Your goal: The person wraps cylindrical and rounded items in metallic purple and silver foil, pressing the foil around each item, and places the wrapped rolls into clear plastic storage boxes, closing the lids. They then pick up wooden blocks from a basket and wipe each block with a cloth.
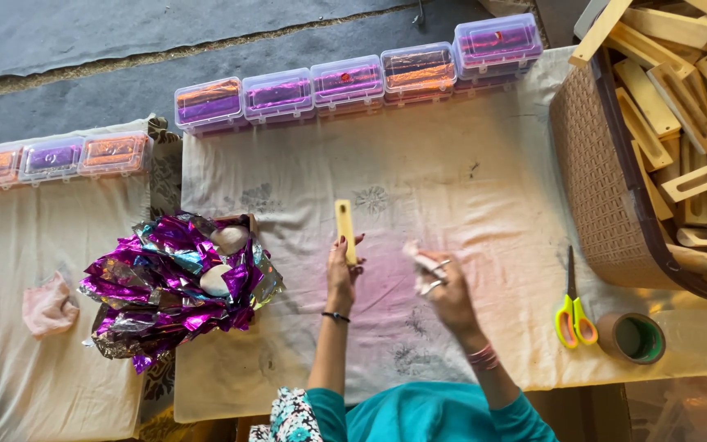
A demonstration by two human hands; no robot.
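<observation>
Left hand [341, 266] is pinched shut around a little wooden stick [345, 231], holding it upright over the cloth [452, 172], and the right hand [445, 288] is bunched up on a pinkish rag [419, 258] right next to it. Further out there's a foil pile [169, 282] on the left, a row of clear lidded boxes [349, 82] with purple and orange foil inside along the far edge, and a brown basket [599, 180] stuffed with wooden pieces [689, 106] on the right, with scissors [573, 311] and tape [632, 337] near it.

Soft daylight, sharp in the middle, blown out at lower right

We see even, diffuse light with faint shadows; the purple foil heap [177, 282] glints at left, warm glare washes out the lower right corner, and the right hand [443, 286] is smeared by motion (the frame edges bow slightly).
</observation>
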